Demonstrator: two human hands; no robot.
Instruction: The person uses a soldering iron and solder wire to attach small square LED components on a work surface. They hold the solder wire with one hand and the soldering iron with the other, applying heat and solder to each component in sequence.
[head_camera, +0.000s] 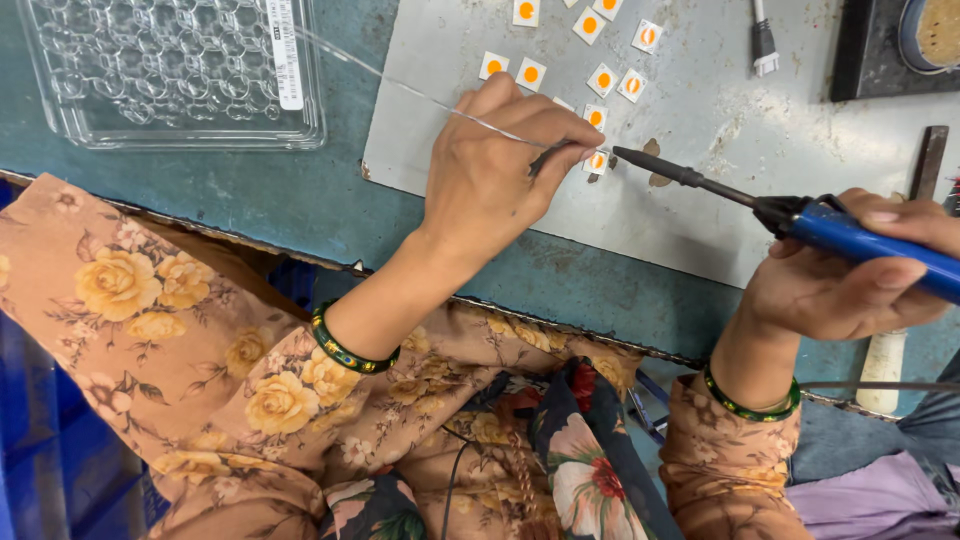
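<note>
While the left hand (490, 165) pinches solder wire (400, 85) at the small square chip (597, 161), the right hand (850, 270), gripping the soldering iron (800, 215), should touch its tip briefly and steadily.

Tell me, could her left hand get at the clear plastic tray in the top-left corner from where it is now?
Probably yes. The left hand pinches a thin wire on the grey plate, and only bare bench lies between it and the clear tray. It would likely have to drop the wire first.

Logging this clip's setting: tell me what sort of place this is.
Likely a small electronics assembly bench: a blue-handled soldering iron in the right hand, thin solder wire in the left hand, small white square chips with orange centres on a grey metal plate.
</note>
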